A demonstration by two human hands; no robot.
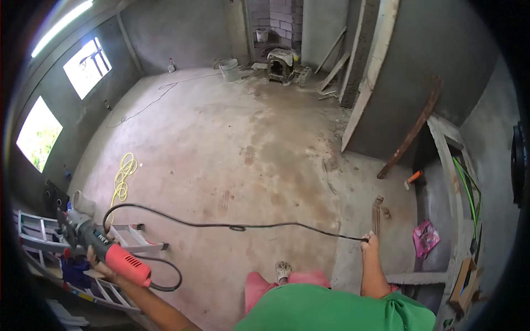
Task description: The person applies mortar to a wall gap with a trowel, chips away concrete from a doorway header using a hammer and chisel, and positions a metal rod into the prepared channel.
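At the lower left my left hand (99, 263) is wrapped round an angle grinder (128, 265) with a red body and a dark grey head. Its disc end points toward the window wall, and part of my hand is hidden behind the body. A black power cord (221, 224) loops from the grinder's rear and stretches across in front of me to the right. Its far end is in my right hand (371, 241), whose fingers are closed on it. The tip of the cord is mostly covered by those fingers.
An aluminium ladder (41, 229) lies at the left, below the grinder. A yellow cord (122, 176) is coiled on the concrete floor. Farther off are a bucket (228, 70) and a sooty stove-like block (280, 67). Rightward, a wooden plank (414, 132) leans near a pink bag (425, 239).
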